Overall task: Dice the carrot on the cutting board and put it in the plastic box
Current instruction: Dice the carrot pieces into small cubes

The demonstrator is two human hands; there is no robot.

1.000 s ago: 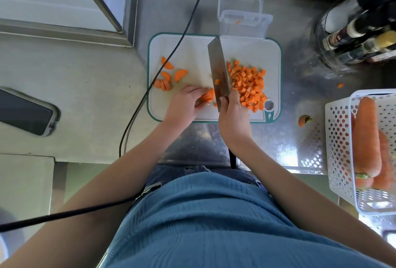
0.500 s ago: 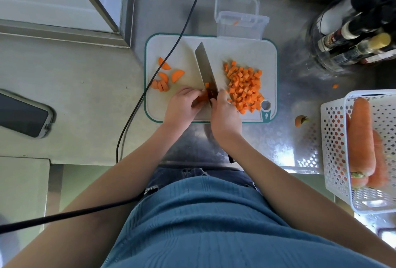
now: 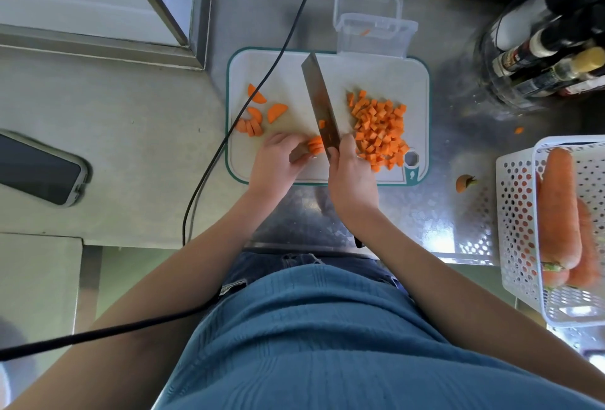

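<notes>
A white cutting board (image 3: 376, 75) with a teal rim lies on the steel counter. A pile of diced carrot (image 3: 379, 129) covers its right half; several half-moon carrot slices (image 3: 258, 115) lie at its left. My left hand (image 3: 278, 164) holds a small stack of carrot slices (image 3: 316, 144) down on the board with curled fingers. My right hand (image 3: 352, 174) grips the handle of a cleaver (image 3: 320, 105), whose blade sits against those slices; one small dice clings to the blade. The clear plastic box (image 3: 376, 33) stands open just behind the board, its lid (image 3: 366, 0) hinged back.
A black cable (image 3: 248, 98) crosses the board's left corner. A phone (image 3: 36, 170) lies at far left. Bottles (image 3: 550, 49) stand at back right. A white perforated basket (image 3: 520, 213) with whole carrots (image 3: 559, 206) is at right; a cut carrot top (image 3: 463, 183) lies beside it.
The cleaver has shifted left from beside the diced pile and now sits on the slices under my left hand. The left hand barely moved.
</notes>
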